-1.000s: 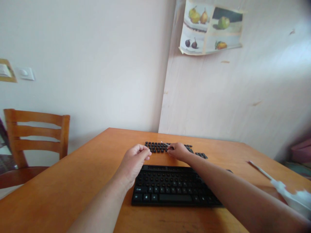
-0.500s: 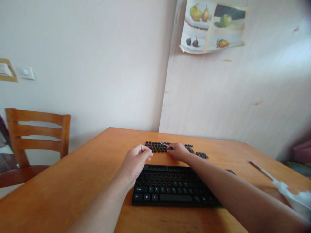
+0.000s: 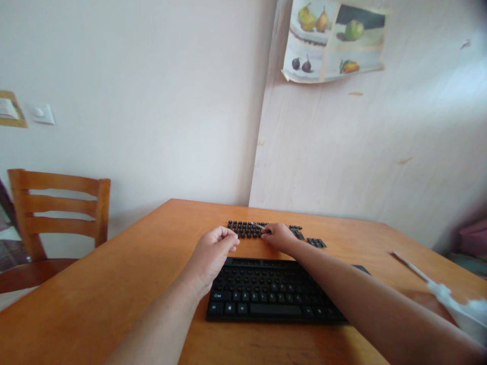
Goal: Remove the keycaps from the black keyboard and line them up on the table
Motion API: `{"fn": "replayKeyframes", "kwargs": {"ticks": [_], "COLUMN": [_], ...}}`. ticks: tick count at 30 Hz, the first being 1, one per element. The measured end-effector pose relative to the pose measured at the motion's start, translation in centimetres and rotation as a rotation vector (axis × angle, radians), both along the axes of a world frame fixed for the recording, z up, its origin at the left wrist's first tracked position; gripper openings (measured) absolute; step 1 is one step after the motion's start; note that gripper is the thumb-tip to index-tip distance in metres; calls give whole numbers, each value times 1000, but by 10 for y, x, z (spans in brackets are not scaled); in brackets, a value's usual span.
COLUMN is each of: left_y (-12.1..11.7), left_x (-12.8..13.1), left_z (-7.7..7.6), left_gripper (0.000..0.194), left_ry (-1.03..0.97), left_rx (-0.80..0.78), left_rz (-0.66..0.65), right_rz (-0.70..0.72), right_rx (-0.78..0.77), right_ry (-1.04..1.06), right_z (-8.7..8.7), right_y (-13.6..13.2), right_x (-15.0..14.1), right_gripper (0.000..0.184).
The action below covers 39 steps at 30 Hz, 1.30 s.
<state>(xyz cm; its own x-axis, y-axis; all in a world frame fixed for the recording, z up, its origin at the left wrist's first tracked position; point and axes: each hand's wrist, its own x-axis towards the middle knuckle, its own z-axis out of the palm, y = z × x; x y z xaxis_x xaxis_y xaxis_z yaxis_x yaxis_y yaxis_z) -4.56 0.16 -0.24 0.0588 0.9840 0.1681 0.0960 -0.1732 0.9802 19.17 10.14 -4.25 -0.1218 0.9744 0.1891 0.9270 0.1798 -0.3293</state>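
A black keyboard (image 3: 276, 310) lies on the table, with keycaps on its lower rows and bare sockets on much of its upper rows. Behind it, loose black keycaps (image 3: 243, 229) stand in rows. My right hand (image 3: 279, 236) is over these rows, its fingers closed on a slim tool with silvery prongs (image 3: 257, 225) that point left and away from me. The tool's other end is hidden in the fingers. My left hand (image 3: 218, 248) hovers above the keyboard's back left corner, thumb and fingertips pinched together. What it may hold is too small to make out.
More loose keycaps (image 3: 317, 243) lie to the right of my right hand. A thin stick with white plastic wrapping (image 3: 441, 291) lies at the table's right side. A wooden chair (image 3: 63, 208) stands left of the table (image 3: 125, 284), and a wall rises behind it.
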Motion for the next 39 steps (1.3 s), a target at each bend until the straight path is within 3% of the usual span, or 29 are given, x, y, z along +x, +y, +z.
{"fn": "replayKeyframes", "kwargs": {"ticks": [5,12,19,27,32,39], "left_y": [0,3,7,17,20,15], "left_x": [0,-4,-9,-21,-25,-15], "left_z": [1,-2,-3,-9,-6,19], "left_gripper": [24,23,27,29,28,25], "left_ry": [3,18,41,79,-29,-208], "left_rx": [-2,46,92,185,252,260], "left_rz": [-3,3,44,180,320,470], "right_rz": [2,-38,-156,-286,-291,-450], "right_rx": [46,152,138,129,204,326], "right_ry": [61,231,964,1704,1788,1628], "right_z": [6,33,47,23,19,10], "right_y": [-2,-22,-71,-102,-103,-100], "right_x": [-1,18,69,144,165,170], "right_gripper": [19,32,28,19,26,28]}}
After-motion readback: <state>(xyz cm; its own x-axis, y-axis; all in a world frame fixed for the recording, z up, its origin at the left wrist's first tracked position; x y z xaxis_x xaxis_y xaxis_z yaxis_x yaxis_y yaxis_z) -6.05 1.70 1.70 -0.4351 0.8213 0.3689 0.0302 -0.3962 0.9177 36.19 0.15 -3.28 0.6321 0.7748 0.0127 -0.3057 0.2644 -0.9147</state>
